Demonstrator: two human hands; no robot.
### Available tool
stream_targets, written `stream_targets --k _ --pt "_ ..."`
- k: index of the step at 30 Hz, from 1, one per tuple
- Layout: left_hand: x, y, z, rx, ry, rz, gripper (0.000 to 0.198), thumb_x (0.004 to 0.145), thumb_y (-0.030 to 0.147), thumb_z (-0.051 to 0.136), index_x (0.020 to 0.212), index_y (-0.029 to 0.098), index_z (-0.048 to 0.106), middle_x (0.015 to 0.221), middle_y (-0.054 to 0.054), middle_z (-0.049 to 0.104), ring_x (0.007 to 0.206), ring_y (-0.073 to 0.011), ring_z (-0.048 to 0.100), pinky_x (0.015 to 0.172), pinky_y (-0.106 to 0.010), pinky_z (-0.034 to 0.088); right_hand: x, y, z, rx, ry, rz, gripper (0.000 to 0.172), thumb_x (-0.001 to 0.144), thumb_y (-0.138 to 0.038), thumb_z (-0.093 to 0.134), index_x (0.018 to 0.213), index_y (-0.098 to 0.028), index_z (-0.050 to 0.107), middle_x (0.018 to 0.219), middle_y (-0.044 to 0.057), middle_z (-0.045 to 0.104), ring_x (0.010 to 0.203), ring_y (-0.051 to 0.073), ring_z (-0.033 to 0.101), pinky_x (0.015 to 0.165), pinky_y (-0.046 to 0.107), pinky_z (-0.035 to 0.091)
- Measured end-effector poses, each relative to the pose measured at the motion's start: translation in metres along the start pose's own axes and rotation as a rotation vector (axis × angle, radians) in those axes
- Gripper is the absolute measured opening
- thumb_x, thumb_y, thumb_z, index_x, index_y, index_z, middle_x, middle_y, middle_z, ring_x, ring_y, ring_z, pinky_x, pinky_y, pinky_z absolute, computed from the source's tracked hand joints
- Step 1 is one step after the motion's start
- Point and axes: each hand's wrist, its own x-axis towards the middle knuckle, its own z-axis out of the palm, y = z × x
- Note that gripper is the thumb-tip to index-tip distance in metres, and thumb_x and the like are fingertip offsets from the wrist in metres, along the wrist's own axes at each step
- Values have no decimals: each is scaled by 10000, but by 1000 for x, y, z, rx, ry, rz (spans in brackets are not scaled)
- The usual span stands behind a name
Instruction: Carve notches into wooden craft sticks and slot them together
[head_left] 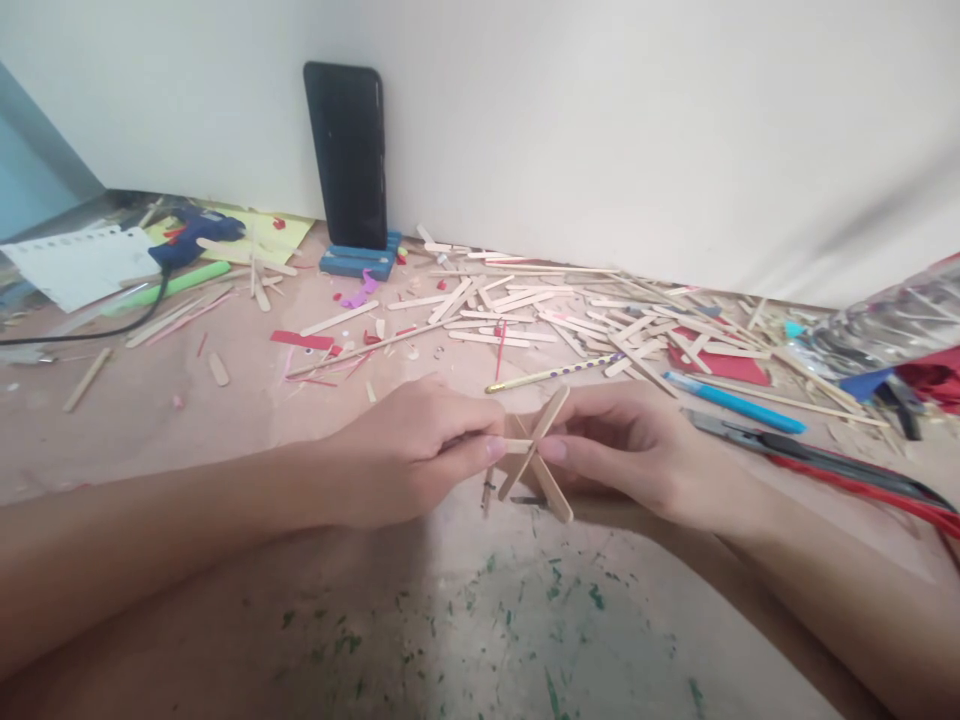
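Between my two hands is a small piece made of crossed wooden craft sticks (553,490), its arms spreading from one middle point. My left hand (420,450) pinches the stick that points left, thumb on top. At the crossing, my right hand (622,440) presses thumb and fingers against the sticks; its fingertips are partly hidden behind them. Just beyond my hands lies a patterned pencil (555,374). A blue pen (735,402) and a black box cutter (780,445) rest close to my right wrist.
Loose craft sticks (517,300) are heaped along the wall. A black phone (346,155) stands in a blue holder (360,258). At the left are a dark blue glue gun (196,232) with its cord, notebook paper (82,265) and a green stick (180,285). Red cables (870,498) lie right.
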Motion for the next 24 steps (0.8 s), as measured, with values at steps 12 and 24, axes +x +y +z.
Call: stream_targets --k 12,24 --pt "4 2 -10 75 -190 114 311 1064 203 396 758 186 448 749 56 553 706 -138 473 866 -366 281 0 -4 0 -336 -85 -119 164 993 -314 673 952 -170 739 751 10 664 604 119 508 523 259 380" --pt "1 3 6 197 -75 105 266 1018 198 413 752 200 422 653 67 491 602 -130 368 831 -371 300 2 -2 0 -259 -52 -20 253 943 -386 755 860 -150 716 722 19 645 629 128 506 542 254 390"
